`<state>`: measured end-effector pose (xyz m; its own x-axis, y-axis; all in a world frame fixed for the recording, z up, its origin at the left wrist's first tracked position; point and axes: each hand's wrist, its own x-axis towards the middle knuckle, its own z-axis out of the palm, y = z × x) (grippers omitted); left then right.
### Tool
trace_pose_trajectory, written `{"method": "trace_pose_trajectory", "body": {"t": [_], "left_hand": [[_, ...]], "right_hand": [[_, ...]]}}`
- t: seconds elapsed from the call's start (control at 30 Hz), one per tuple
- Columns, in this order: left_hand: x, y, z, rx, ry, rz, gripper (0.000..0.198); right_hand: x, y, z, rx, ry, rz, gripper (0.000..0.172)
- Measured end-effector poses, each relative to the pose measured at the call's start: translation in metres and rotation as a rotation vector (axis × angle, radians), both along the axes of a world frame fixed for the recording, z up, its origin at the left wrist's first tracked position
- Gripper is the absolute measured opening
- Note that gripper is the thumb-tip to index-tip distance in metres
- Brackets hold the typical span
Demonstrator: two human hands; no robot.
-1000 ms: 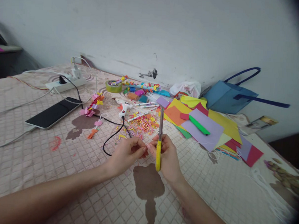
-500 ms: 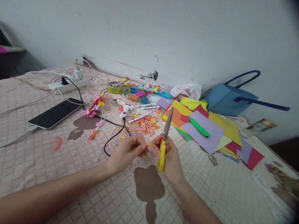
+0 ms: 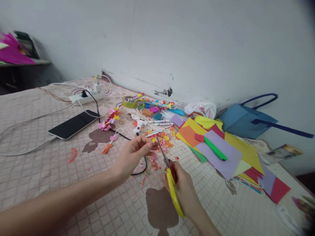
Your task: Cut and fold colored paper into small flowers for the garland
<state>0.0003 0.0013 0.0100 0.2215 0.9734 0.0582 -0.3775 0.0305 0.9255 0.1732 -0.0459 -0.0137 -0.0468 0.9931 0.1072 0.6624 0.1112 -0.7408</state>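
Cutting a paper scrap with scissors over a tile-pattern table

Left hand [image 3: 131,155]: thumb and fingertips pinched together on a tiny paper scrap [image 3: 152,140], too small to tell its shape. Right hand [image 3: 185,188] is clamped around the glossy yellow plastic handles of the scissors [image 3: 170,176]. Their thin metal blades angle up-left, with the tips right at the pinched scrap. I can't tell whether the blades touch it. The hands are apart, bridged by the blades. Both sit above the table [image 3: 40,168], which has a pinkish cloth with a small square grid and brown blotches. Just behind the hands are a confetti-like pile of shredded offcuts [image 3: 164,137], a white glue gun [image 3: 139,122] and a looping black cable [image 3: 142,167]. To the right, flat matte coloured paper sheets [image 3: 231,159] are fanned out, with a green marker [image 3: 215,148] on the lilac one. A slab phone [image 3: 73,124] lies at far left.
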Motion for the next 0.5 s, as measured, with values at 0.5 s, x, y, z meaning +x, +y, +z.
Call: {"method": "trace_pose_trajectory", "body": {"t": [0.5], "left_hand": [[0.0017,-0.0007,-0.0047,-0.007,0.045,-0.002,0.016]], "right_hand": [[0.0016,-0.0003,-0.0012,0.025,-0.178,-0.038,0.017]]}}
